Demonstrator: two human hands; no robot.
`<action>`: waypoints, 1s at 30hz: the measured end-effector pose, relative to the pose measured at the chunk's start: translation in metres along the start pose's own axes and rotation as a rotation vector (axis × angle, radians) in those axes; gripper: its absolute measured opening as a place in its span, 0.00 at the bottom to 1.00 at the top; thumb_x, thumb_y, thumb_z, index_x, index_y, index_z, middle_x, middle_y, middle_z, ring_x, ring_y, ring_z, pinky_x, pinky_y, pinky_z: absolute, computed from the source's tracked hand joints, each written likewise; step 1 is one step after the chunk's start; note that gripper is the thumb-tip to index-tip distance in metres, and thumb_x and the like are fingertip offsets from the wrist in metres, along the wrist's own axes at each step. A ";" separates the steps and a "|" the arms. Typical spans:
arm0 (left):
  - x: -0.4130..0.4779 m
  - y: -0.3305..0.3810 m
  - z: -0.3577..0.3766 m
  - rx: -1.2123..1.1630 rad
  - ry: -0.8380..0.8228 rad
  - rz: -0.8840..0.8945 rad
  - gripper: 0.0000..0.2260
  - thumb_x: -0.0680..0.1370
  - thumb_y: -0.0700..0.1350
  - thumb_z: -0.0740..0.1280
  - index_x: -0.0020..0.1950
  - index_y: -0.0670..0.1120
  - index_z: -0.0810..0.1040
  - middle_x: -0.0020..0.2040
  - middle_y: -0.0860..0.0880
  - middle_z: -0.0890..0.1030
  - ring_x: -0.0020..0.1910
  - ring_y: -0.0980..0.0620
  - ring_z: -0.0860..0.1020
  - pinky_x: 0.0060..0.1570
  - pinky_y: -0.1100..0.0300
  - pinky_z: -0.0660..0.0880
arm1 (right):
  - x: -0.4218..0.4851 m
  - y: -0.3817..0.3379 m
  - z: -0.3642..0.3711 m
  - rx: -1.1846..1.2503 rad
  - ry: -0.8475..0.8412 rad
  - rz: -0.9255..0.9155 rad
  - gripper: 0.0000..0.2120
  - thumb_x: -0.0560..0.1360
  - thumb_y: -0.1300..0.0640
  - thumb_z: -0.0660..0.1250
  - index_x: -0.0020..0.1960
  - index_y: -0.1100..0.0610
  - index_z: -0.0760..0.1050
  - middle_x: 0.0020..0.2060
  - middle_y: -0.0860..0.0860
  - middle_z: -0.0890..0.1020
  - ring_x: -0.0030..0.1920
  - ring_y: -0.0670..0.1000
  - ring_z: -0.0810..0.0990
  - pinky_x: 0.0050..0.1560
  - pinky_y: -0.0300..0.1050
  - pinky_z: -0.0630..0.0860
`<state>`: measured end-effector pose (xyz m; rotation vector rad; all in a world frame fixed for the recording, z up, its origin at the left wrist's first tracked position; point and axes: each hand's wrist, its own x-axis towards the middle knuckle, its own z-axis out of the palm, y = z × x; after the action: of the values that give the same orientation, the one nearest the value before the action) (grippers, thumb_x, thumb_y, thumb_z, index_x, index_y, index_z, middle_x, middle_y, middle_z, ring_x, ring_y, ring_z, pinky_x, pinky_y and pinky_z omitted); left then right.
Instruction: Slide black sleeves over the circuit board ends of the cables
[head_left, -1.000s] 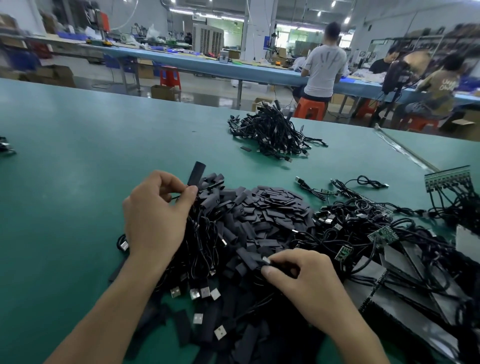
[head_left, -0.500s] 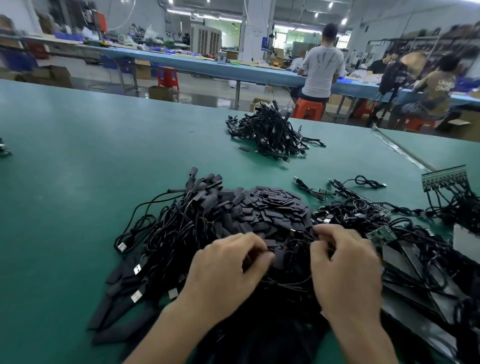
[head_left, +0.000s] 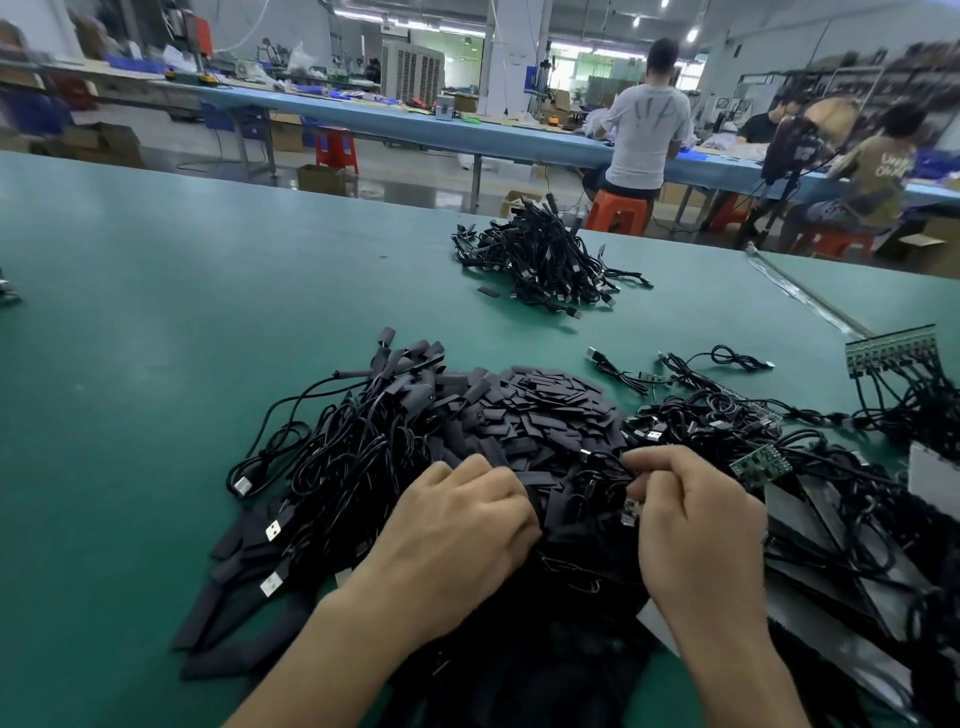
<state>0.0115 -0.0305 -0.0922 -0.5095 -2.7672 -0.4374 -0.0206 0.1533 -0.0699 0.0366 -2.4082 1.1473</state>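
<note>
A heap of flat black sleeves (head_left: 545, 410) lies in the middle of the green table (head_left: 156, 364). Sleeved black cables (head_left: 353, 447) with USB plugs spread to its left. Bare cables with small green circuit boards (head_left: 761, 462) tangle on the right. My left hand (head_left: 457, 535) is curled over the near edge of the sleeve heap; what its fingertips hold is hidden. My right hand (head_left: 691, 525) pinches a thin black cable (head_left: 602, 467) with a small metal end, close beside the left hand.
A second pile of black cables (head_left: 540, 260) sits farther back. A row of joined circuit boards (head_left: 891, 351) stands at the right edge, with dark flat bags (head_left: 841, 545) below it. People sit at a blue bench beyond the table.
My left hand came down from the far left of the heap to its near edge. My right hand moved up and right, drawing a cable toward the left hand.
</note>
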 end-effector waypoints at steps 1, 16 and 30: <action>0.001 -0.002 0.000 -0.037 0.045 -0.064 0.16 0.83 0.58 0.53 0.54 0.55 0.79 0.53 0.60 0.79 0.54 0.58 0.74 0.55 0.59 0.72 | 0.000 0.000 -0.001 0.020 0.041 -0.025 0.17 0.75 0.59 0.55 0.46 0.50 0.82 0.33 0.42 0.82 0.28 0.44 0.75 0.30 0.39 0.71; 0.003 -0.011 0.004 -0.402 0.193 -0.346 0.03 0.81 0.55 0.62 0.51 0.61 0.75 0.38 0.63 0.80 0.39 0.62 0.78 0.39 0.59 0.75 | -0.016 -0.007 0.021 0.019 -0.354 -0.109 0.14 0.75 0.39 0.62 0.55 0.43 0.78 0.37 0.37 0.81 0.42 0.37 0.80 0.42 0.31 0.74; -0.001 -0.012 0.002 -0.557 0.225 -0.313 0.06 0.72 0.54 0.75 0.44 0.58 0.80 0.40 0.60 0.81 0.44 0.58 0.79 0.47 0.51 0.78 | -0.007 -0.001 0.029 0.686 -0.177 0.222 0.11 0.80 0.55 0.66 0.43 0.50 0.85 0.39 0.49 0.86 0.42 0.44 0.83 0.46 0.42 0.75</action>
<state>0.0077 -0.0410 -0.0975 -0.1210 -2.4861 -1.2705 -0.0258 0.1306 -0.0879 0.0958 -2.0759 2.1013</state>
